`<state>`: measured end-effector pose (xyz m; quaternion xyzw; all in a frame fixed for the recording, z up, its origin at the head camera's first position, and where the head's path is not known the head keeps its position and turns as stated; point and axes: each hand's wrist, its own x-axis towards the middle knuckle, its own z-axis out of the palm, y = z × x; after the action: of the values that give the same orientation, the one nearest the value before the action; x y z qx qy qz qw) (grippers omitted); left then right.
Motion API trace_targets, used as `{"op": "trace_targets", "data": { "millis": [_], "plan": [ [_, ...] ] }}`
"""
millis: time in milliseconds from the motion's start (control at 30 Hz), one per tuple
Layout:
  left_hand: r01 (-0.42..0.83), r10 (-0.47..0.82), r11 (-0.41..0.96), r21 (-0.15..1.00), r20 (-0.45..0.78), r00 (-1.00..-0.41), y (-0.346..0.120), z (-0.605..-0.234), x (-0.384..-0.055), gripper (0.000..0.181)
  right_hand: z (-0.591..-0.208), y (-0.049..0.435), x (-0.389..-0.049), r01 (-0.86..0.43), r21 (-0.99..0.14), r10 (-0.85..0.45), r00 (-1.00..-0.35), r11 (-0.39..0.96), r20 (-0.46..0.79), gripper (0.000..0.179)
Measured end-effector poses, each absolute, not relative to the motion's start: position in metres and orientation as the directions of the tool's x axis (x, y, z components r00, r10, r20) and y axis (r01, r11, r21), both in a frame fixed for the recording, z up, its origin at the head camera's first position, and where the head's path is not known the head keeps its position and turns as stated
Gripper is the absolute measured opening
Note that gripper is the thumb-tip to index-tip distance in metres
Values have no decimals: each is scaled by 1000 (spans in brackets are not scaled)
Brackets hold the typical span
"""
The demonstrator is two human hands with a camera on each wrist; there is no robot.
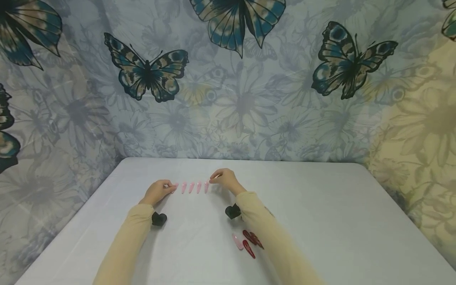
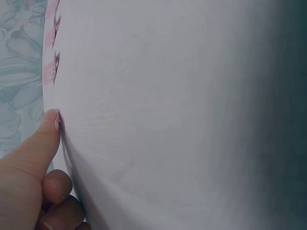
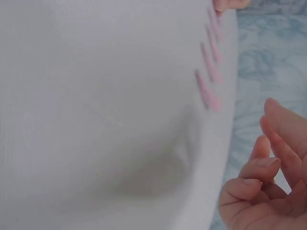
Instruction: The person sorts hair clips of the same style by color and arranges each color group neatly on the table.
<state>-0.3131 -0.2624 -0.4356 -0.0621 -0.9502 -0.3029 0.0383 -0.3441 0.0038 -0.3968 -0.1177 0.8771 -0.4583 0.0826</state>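
Head view is showing the left grip [image 1: 158, 192] pinching a pink clip [image 1: 174, 189] at nine o'clock in the row of pink clips [image 1: 191, 187], where twisting could be skewing it, while the loose, empty right grip [image 1: 226, 180] is hovering at three o'clock, where dipping could be bumping clips.

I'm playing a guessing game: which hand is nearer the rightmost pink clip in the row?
Right. The right hand is just beside that pink clip; the left hand is farther off, holding the leftmost pink clip.
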Motion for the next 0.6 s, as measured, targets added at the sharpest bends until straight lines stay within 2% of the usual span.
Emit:
{"op": "trace_targets", "data": {
  "millis": [133,333,600],
  "plan": [
    [140,94,808,572,109,-990,-261,-433,-311,20,-382,11,-342,-133,-834,-281,-959,535,-27,13],
    [124,83,820,559,100,-992,-259,-430,-309,18,-370,20,-326,-153,-892,-364,-931,425,-14,14],
    [104,59,828,552,98,-993,-260,-431,-312,16,-363,31,-307,-207,-902,-436,-900,379,24,13]
  ]
}}
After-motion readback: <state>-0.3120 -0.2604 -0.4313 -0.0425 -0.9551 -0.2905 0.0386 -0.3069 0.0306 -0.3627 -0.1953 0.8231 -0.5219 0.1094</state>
